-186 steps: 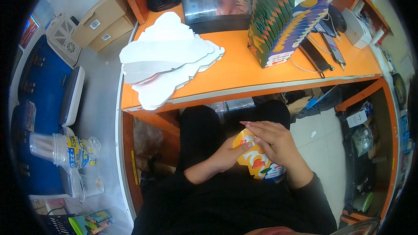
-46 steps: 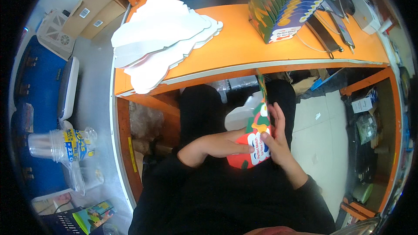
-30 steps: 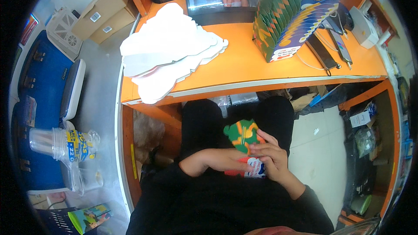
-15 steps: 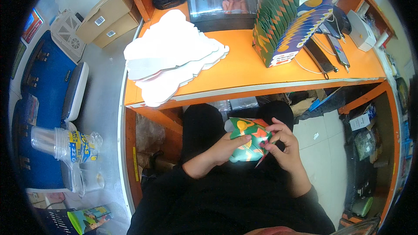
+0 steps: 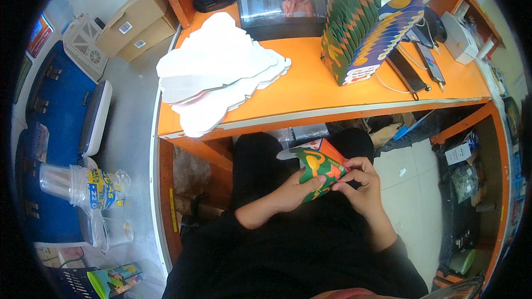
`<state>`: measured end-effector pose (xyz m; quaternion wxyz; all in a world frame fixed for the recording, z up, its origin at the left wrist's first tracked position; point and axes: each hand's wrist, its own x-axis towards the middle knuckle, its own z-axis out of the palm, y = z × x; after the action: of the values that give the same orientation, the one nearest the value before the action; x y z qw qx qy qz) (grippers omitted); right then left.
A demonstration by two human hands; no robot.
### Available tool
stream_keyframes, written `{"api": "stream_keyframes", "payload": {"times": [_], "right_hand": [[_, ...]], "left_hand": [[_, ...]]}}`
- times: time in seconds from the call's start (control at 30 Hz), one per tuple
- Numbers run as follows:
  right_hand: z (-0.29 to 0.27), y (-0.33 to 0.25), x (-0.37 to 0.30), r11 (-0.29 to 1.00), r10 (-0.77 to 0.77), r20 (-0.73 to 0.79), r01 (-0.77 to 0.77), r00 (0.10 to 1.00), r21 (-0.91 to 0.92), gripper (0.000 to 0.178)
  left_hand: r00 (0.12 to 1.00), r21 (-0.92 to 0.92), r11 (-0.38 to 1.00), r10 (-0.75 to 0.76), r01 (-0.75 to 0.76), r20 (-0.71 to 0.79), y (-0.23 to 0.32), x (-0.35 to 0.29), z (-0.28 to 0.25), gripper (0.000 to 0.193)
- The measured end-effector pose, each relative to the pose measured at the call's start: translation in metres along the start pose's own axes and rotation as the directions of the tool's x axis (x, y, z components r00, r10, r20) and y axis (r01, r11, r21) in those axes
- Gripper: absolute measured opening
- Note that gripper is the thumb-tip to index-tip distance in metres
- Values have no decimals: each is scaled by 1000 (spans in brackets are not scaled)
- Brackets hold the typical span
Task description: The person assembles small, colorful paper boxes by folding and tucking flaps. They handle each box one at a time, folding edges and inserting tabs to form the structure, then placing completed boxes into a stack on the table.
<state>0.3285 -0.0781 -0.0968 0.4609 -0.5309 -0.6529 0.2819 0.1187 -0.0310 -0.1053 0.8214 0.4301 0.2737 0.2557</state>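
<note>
Above my lap I hold a printed paperboard carton (image 5: 314, 161), green, orange and red, with a pale flap at its left end. My left hand (image 5: 295, 192) is closed round its lower left side, the thumb lying on the green face. At its right end, the fingers and thumb of my right hand (image 5: 359, 184) pinch the edge. On the orange desk (image 5: 266, 109) ahead lies a pile of flat white die-cut sheets (image 5: 213, 63). A tall nested stack of folded cartons (image 5: 354, 39), green and purple, stands to its right.
A tablet (image 5: 282, 3) stands at the back of the desk. Phones (image 5: 429, 65) and cables lie right of the carton stack. Clear plastic cups (image 5: 66, 182) sit on the grey counter (image 5: 130, 133) at left, with brown boxes (image 5: 136, 19) farther back.
The carton has turned and tilted in my hands, so its red-orange side and pale left flap show more. Both hands keep hold, with small finger shifts.
</note>
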Motion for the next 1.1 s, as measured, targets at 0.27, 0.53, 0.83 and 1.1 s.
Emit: {"api": "stream_keyframes", "payload": {"times": [0.27, 0.53, 0.83, 1.1], "right_hand": [[26, 25, -13, 883, 325, -55, -282, 944, 376, 52], [-4, -3, 7, 997, 62, 204, -52, 977, -53, 61], [-9, -17, 7, 996, 31, 382, -61, 923, 68, 41], [-5, -34, 0, 985, -107, 106, 91, 989, 149, 27]], "left_hand": [[1000, -33, 999, 26, -25, 18, -17, 7, -16, 61], [964, 383, 923, -63, -42, 258, -2, 12, -15, 67], [779, 586, 807, -411, 69, 474, 4, 10, -7, 65], [801, 114, 993, -75, 8, 593, 9, -1, -30, 58]]}}
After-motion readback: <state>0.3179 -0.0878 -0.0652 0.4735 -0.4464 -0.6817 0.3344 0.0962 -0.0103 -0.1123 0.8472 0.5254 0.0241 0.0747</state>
